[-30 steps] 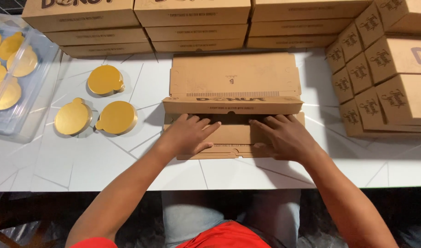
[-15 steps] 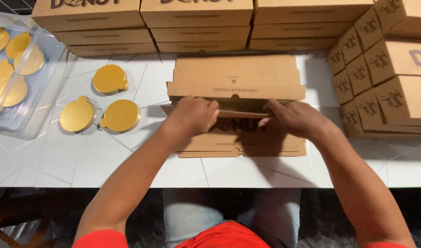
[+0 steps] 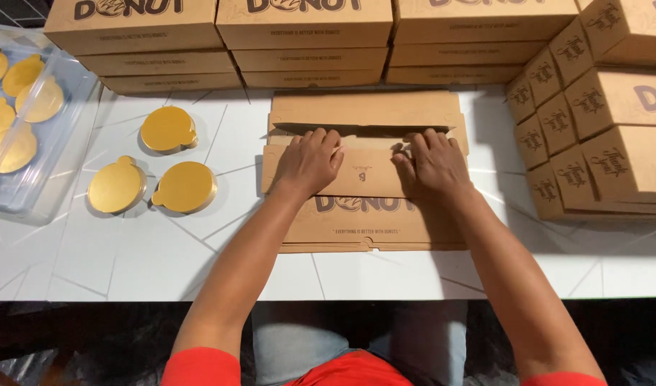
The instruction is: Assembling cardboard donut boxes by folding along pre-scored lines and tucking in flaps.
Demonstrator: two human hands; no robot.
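Front flap now folded down flat, no longer lifted.
Left hand [image 3: 310,163] and right hand [image 3: 433,166] pressing open-palmed on flat brown cardboard box blank [image 3: 367,182], gripping nothing.

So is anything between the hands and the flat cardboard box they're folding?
Nothing visible. The left hand and right hand both rest directly on the cardboard box. The three gold discs lie apart to the left, and the stacked boxes stand clear.

Flat box [image 3: 363,171] between round boards [image 3: 169,129] and stacked boxes [image 3: 599,107].
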